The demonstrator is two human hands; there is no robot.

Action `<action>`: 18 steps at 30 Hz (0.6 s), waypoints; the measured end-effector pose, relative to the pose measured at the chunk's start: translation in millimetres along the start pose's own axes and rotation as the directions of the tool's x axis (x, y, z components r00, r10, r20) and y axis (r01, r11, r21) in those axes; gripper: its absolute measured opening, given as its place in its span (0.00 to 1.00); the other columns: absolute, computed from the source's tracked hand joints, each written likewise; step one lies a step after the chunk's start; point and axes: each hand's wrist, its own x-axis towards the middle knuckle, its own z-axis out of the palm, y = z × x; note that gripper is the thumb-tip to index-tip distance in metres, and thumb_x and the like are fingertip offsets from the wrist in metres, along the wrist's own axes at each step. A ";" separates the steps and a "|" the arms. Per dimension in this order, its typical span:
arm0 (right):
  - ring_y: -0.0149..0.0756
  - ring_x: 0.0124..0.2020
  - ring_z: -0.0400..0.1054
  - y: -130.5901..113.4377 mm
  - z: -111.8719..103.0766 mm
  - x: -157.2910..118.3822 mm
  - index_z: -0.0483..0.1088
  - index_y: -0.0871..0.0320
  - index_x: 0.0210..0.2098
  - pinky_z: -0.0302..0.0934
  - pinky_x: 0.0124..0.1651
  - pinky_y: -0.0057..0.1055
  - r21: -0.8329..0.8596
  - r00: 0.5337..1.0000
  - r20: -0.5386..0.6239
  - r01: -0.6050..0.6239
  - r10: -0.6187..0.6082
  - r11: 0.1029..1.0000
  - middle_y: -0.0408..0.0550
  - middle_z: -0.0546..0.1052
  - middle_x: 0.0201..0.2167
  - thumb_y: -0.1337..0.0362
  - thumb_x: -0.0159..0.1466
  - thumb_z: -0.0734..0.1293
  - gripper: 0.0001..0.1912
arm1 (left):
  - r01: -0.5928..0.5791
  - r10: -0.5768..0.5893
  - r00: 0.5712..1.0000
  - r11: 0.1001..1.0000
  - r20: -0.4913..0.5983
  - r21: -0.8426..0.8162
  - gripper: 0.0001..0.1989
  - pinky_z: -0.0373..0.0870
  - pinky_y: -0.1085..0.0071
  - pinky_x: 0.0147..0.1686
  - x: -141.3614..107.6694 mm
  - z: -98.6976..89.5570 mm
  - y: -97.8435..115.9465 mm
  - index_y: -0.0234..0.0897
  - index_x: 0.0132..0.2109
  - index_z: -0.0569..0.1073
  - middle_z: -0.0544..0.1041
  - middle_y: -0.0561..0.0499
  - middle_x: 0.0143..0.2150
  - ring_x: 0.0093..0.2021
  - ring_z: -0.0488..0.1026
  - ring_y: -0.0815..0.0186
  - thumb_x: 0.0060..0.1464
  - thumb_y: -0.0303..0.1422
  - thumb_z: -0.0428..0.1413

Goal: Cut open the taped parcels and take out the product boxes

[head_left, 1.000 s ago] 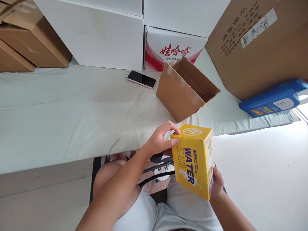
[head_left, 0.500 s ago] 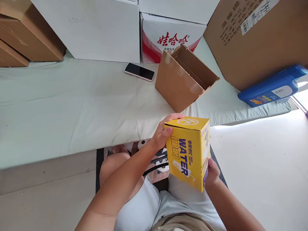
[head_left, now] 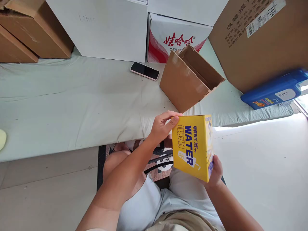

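A yellow cardboard box (head_left: 192, 147) with purple "WATER" lettering is held up above my lap, its lettered face toward me. My left hand (head_left: 165, 126) grips its upper left edge, thumb on the near face and fingers over the top. At the lower right side, my right hand (head_left: 216, 171) is closed on the box, with some fingers hidden behind it. Just beyond stands an open brown cardboard box (head_left: 183, 81) on the covered bench (head_left: 84, 106), its opening facing up and to the right.
A phone (head_left: 144, 71) lies beside the brown box. Behind are a white carton (head_left: 106, 32), a red-and-white carton (head_left: 178, 35) and a big brown carton (head_left: 260, 41). A blue bottle (head_left: 269, 91) lies at right; stacked brown boxes (head_left: 36, 32) stand at left.
The yellow box has shifted slightly right and tilted, so its top face no longer shows. Both hands stay on it. The view has turned a little left.
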 end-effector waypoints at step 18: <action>0.37 0.42 0.76 -230.4 -7.9 209.1 0.70 0.52 0.46 0.76 0.39 0.35 -0.340 0.887 -0.178 0.351 -0.426 0.872 0.45 0.78 0.41 0.56 0.67 0.61 0.12 | 0.066 -0.057 0.945 0.998 -0.322 0.015 0.15 0.67 0.67 0.39 18.5 -31.6 -16.5 0.40 0.40 0.68 0.71 0.53 0.35 0.33 0.69 0.67 0.51 0.43 0.60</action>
